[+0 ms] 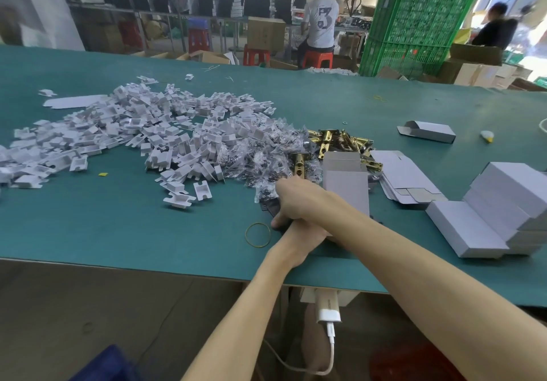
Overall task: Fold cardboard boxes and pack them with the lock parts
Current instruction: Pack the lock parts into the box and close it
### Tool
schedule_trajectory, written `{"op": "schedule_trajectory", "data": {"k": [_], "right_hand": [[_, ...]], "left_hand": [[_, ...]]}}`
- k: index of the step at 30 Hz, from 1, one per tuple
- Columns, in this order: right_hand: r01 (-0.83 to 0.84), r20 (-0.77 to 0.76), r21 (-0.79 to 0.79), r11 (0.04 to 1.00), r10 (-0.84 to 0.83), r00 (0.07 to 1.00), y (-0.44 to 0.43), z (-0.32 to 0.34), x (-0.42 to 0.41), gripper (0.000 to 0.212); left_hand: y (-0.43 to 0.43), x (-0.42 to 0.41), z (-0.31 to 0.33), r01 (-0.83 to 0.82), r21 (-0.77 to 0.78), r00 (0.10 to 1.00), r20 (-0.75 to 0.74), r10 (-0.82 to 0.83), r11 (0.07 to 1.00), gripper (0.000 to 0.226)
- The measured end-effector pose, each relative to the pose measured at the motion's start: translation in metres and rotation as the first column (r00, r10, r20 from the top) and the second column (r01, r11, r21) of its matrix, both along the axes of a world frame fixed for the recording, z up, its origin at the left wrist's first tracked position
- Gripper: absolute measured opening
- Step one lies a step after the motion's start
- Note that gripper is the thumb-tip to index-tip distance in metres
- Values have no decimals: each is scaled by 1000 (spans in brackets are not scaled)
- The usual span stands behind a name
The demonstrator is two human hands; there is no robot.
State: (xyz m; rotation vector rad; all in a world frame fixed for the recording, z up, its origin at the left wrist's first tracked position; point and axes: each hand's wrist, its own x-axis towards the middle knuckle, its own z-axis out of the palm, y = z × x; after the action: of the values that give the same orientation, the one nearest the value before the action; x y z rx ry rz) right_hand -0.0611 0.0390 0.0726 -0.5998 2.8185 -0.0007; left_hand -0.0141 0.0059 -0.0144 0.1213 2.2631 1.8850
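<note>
1. Head view, hands: my forearms cross above the near edge of the green table mat [118, 232]. My right hand [296, 198] lies palm down on the near edge of the clear bagged parts [260, 158]. Its fingers bend down out of sight, so I cannot tell whether they grip anything.
2. My left hand [306, 233] sits beneath my right wrist and is mostly covered. I cannot tell whether it is spread or holding something.
3. Task item: one grey cardboard box [346, 186] stands just right of my right hand, against my right forearm. The flaps at its far end are open.
4. Lock parts: brass latches [343, 140] lie in a pile just beyond the box. A single brass latch [299, 160] sticks up out of the bags, just beyond my right hand.
5. Inserts: a wide heap of white plastic inserts [133, 132] covers the left half of the mat and runs into the bagged parts.
6. Box stock: flat box blanks [405, 179] lie just right of the grey box. A stack of closed boxes [503, 203] stands at the right edge. One open-ended box [426, 132] lies farther back, well apart.
7. Small items: a rubber band [257, 234] lies flat on the mat, just left of my left hand.
8. Below the table edge: a white charger [327, 311] with a cable hangs between my arms.
9. Background: green crates [414, 25] are stacked beyond the table. A person in a white shirt [321, 22] sits on a red stool [316, 59].
</note>
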Motion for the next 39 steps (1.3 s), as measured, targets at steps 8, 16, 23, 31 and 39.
{"op": "schedule_trajectory", "data": {"k": [8,16,23,31,39], "right_hand": [[-31,-70,-170,985,19,997,11,6,5,36],[-45,-96,-512,858,-5,995,21,29,7,32],[147,131,-831,536,-69,989,43,51,12,15],[110,41,-880,462,-155,987,78,59,4,18],[121,-156,-770,626,-369,916,113,66,-8,15]], "left_hand": [[4,1,10,77,29,997,-29,-76,997,26],[7,3,18,81,243,996,-63,-67,967,49],[8,0,18,39,367,998,30,-54,929,53],[10,0,18,32,429,999,26,-47,903,66],[8,-3,14,71,467,997,-9,-75,881,51]]}}
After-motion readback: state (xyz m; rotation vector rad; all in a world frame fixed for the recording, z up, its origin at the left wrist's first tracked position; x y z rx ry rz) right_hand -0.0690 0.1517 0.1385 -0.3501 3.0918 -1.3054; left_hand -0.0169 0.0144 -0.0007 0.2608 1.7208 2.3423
